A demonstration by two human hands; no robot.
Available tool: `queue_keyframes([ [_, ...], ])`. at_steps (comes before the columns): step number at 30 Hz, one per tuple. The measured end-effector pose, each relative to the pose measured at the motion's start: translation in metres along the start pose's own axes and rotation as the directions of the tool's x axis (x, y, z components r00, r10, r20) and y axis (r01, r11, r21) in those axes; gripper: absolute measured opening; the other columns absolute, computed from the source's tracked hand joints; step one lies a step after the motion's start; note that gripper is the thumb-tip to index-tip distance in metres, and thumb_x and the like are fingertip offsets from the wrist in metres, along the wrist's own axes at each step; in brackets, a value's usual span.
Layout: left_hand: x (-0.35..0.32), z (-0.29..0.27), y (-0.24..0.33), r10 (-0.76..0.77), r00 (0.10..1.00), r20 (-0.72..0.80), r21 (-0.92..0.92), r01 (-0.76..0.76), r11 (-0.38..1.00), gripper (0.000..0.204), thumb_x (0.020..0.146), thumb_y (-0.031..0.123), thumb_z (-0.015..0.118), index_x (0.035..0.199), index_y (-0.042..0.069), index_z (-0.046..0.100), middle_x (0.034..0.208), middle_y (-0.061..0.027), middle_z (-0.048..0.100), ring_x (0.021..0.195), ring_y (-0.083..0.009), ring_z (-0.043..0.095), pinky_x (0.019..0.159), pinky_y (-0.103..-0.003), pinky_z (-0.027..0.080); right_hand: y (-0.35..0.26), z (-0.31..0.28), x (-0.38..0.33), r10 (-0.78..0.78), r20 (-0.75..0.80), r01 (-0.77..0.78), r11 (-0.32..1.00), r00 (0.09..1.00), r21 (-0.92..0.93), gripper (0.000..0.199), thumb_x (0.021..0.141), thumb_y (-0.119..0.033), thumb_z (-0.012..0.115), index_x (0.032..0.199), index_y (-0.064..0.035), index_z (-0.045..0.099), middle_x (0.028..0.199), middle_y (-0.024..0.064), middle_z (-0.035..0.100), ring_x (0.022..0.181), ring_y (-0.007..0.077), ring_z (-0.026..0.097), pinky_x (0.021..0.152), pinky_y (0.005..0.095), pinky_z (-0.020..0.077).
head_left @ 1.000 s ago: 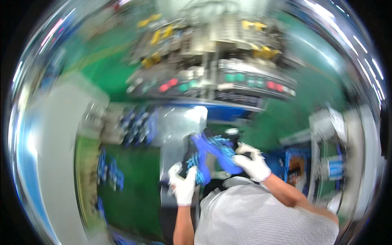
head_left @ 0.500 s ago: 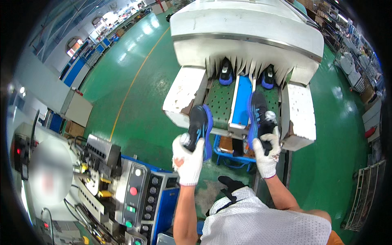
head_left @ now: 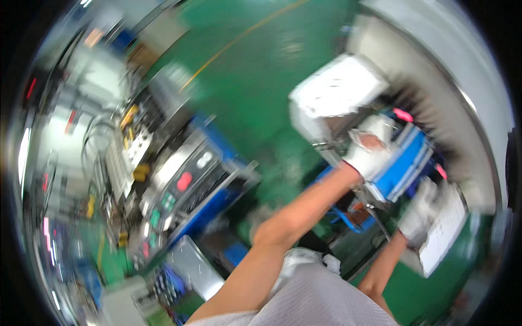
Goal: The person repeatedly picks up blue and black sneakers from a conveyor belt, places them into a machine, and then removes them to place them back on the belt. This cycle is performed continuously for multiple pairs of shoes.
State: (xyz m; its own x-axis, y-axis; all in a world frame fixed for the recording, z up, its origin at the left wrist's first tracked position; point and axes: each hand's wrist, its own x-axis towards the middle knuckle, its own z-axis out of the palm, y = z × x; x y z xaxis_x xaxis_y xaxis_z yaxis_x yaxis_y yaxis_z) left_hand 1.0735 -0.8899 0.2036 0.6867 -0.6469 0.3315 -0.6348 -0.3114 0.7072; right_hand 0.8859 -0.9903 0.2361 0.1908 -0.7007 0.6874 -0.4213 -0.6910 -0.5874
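Note:
My left hand, in a white work glove, reaches over the left lane of a conveyor at the mouth of a large white machine. My right hand, gloved too, is at the right lane, beside a white side block. Motion smears both hands, so their fingers cannot be read. Just past each hand shows a pink-red patch, one by the left hand and one by the right, on dark shapes too blurred to name. A blue strip runs between the lanes.
Another white side block flanks the left lane. To my left stands a control panel with coloured buttons on a blue-framed machine. A blue-framed rack sits below the conveyor's end. A silver tray-like surface lies at lower left.
The view has swung left, so the conveyor appears farther right and tilted. Both hands, which each held a black shoe with a purple-blue sole, are now farther in over the lanes.

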Motion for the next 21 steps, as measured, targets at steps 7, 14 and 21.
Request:
queue_keyframes([
  [7, -0.255, -0.075, -0.076, -0.568, 0.768, -0.296, -0.103, 0.565, 0.818, 0.053, 0.091, 0.03, 0.068, 0.137, 0.008, 0.054, 0.129, -0.0192, 0.062, 0.119, -0.0371, 0.062, 0.096, -0.053, 0.047, -0.214, 0.107, -0.112, -0.438, 0.666, -0.329, 0.624, 0.604, 0.709, 0.044, 0.103, -0.015, 0.063, 0.14, 0.0072, 0.056, 0.144, 0.0215, 0.058, 0.133, 0.0274, 0.056, 0.114, 0.0386, 0.0439],
  [14, -0.54, -0.06, 0.008, -0.426, -0.489, -0.761, -0.612, 0.76, 0.22, 0.036, 0.093, 0.02, 0.072, 0.122, 0.0, 0.064, 0.115, -0.0188, 0.069, 0.105, -0.0309, 0.07, 0.091, -0.041, 0.056, -0.253, 0.191, -0.294, -0.686, 0.431, -0.342, 0.692, -0.586, 0.636, 0.046, 0.101, -0.015, 0.067, 0.142, 0.0019, 0.054, 0.14, 0.0158, 0.06, 0.129, 0.0251, 0.058, 0.112, 0.0371, 0.044],
  [21, -0.694, 0.104, 0.139, 0.204, -0.905, -0.372, -0.925, 0.381, 0.001, 0.042, 0.092, 0.012, 0.074, 0.129, -0.001, 0.06, 0.118, -0.0199, 0.069, 0.104, -0.0287, 0.071, 0.091, -0.041, 0.056, -0.284, 0.056, -0.414, -0.543, 0.043, -0.326, 0.564, -0.839, 0.759, 0.041, 0.096, -0.01, 0.067, 0.135, 0.0019, 0.06, 0.131, 0.014, 0.066, 0.118, 0.0242, 0.063, 0.103, 0.0365, 0.0499],
])
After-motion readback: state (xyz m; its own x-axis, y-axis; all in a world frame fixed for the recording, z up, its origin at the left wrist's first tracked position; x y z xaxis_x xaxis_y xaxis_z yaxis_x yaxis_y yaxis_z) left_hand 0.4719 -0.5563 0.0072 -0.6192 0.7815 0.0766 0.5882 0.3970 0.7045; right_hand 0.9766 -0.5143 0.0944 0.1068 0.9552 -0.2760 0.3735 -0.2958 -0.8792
